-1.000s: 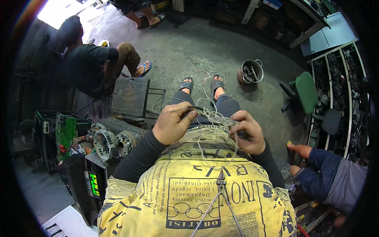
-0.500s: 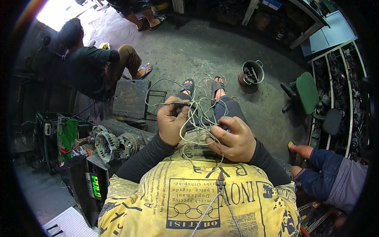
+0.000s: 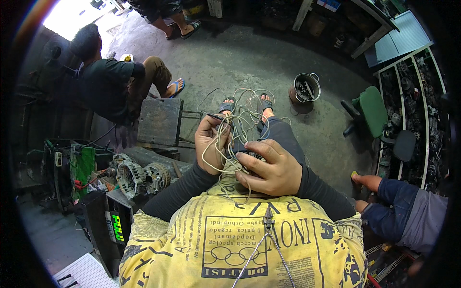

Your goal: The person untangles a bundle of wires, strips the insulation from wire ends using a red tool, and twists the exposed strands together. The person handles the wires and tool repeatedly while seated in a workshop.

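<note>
A loose tangle of thin pale wire (image 3: 242,120) hangs between my hands above my legs, with loops reaching over my sandaled feet. My left hand (image 3: 209,144), left of centre, has its fingers closed on the wire and on a thin dark piece in the tangle. My right hand (image 3: 269,168) is lower and to the right, fingers curled among the strands, gripping wire; its fingertips are partly hidden. A yellow printed garment (image 3: 230,245) covers my lap and front below both hands, with a braided cord and pointed clip (image 3: 269,221) on it.
At left, a seated person (image 3: 105,81), a dark stool (image 3: 156,122) and alternator housings (image 3: 129,177). Another person's legs (image 3: 177,26) at the top; a metal pot (image 3: 304,88) ahead; a green chair (image 3: 365,113) and parts shelves (image 3: 403,115) at right; a co-worker (image 3: 403,213) low at right.
My right hand has moved left and inward, closer to my left hand. My left hand has shifted slightly, and the wire loops between them have changed shape.
</note>
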`<state>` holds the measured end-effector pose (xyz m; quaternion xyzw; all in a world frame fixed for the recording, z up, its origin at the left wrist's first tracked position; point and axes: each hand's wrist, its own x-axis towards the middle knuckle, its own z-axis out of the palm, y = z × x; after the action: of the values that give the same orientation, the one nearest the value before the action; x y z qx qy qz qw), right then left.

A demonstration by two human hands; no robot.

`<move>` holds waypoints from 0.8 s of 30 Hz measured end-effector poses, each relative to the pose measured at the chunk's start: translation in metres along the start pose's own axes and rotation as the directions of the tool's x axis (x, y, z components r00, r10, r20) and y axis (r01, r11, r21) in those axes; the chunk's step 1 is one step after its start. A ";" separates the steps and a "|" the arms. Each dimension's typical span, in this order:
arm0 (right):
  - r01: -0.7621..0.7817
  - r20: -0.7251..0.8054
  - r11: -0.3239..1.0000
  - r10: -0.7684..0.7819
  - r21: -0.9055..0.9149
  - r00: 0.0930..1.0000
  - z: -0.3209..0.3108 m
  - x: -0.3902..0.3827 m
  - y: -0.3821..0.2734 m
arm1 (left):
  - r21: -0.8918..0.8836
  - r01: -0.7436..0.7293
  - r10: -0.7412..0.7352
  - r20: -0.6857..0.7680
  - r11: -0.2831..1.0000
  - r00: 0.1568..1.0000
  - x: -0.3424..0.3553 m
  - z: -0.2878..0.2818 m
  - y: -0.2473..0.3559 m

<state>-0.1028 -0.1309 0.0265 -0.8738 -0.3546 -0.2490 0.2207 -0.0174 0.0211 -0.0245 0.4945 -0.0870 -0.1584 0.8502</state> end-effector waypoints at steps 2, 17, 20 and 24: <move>-0.008 -0.010 0.999 0.008 0.054 1.000 0.000 -0.002 0.001 | -0.050 0.048 -0.048 0.000 0.998 0.999 0.001 0.000 0.001; 0.136 0.211 -0.251 0.944 0.958 0.252 0.016 -0.014 0.012 | -0.205 0.248 -0.239 0.067 0.947 0.969 0.012 -0.012 -0.010; 0.024 0.615 -0.655 0.722 0.756 0.318 0.020 -0.019 0.028 | 0.037 0.087 -0.093 0.212 0.996 0.973 0.015 -0.007 -0.007; 0.008 0.602 -0.694 0.630 0.719 0.490 0.026 -0.025 0.025 | 0.279 -0.164 0.077 0.299 0.946 0.951 0.016 -0.001 0.003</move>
<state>-0.0931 -0.1452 -0.0136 -0.2320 0.1321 0.1256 0.9555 -0.0018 0.0181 -0.0228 0.5837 -0.2614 -0.1597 0.7520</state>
